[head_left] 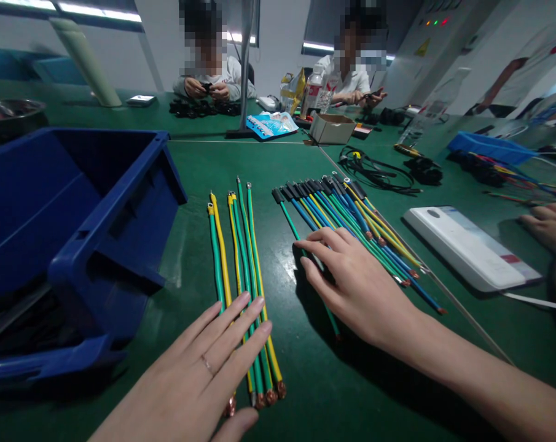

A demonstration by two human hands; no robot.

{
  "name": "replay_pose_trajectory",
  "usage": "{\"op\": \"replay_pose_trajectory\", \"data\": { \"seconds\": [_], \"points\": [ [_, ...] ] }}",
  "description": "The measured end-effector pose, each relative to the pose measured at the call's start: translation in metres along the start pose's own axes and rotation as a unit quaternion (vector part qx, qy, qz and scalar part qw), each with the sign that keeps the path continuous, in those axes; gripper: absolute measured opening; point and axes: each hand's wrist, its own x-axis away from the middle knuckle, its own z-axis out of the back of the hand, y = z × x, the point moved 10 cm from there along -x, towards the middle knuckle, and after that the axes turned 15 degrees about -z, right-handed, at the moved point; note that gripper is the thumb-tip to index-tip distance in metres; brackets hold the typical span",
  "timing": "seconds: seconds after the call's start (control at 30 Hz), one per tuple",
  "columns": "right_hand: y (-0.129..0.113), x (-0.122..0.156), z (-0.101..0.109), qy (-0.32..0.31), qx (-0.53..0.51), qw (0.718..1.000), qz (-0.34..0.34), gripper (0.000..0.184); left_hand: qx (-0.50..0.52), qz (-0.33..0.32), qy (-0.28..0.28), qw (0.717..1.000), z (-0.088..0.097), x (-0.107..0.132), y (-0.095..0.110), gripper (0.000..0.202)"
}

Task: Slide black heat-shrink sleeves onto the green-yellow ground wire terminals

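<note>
My left hand lies flat with fingers stretched over a small row of green and yellow cables. These have ring lugs at the far ends and bare copper at the near ends. My right hand rests at the near left of a larger fan of blue, green and yellow cables, many with black sleeves at their far ends. Its fingers are bent over a single green cable at the left edge of that fan; whether they pinch it, I cannot tell.
A blue bin stands at the left. To the right lie a white power bank, coiled black cable and a blue tray. A small cardboard box and a metal post are farther back. Two people sit opposite; another hand is at far right.
</note>
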Motion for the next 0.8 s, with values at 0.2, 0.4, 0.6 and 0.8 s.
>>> {"op": "replay_pose_trajectory", "data": {
  "seconds": [0.2, 0.4, 0.6, 0.8],
  "points": [
    [0.012, -0.006, 0.002, 0.021, 0.033, 0.999, -0.032, 0.036, -0.002, -0.009, -0.010, 1.000, 0.001, -0.004, 0.000, 0.071],
    [0.021, -0.007, 0.005, 0.048, 0.039, 0.997, -0.037, 0.039, 0.000, -0.023, -0.006, 1.000, 0.011, -0.013, -0.001, 0.057],
    [-0.006, 0.004, 0.021, 0.067, -0.020, 0.997, 0.041, 0.036, 0.024, -0.024, -0.004, 0.999, 0.013, -0.010, -0.002, 0.049],
    [-0.042, 0.032, -0.007, -0.053, -0.045, 0.986, 0.151, 0.090, -0.016, 0.071, -0.034, 0.997, 0.012, -0.001, -0.014, 0.086]
  ]
}}
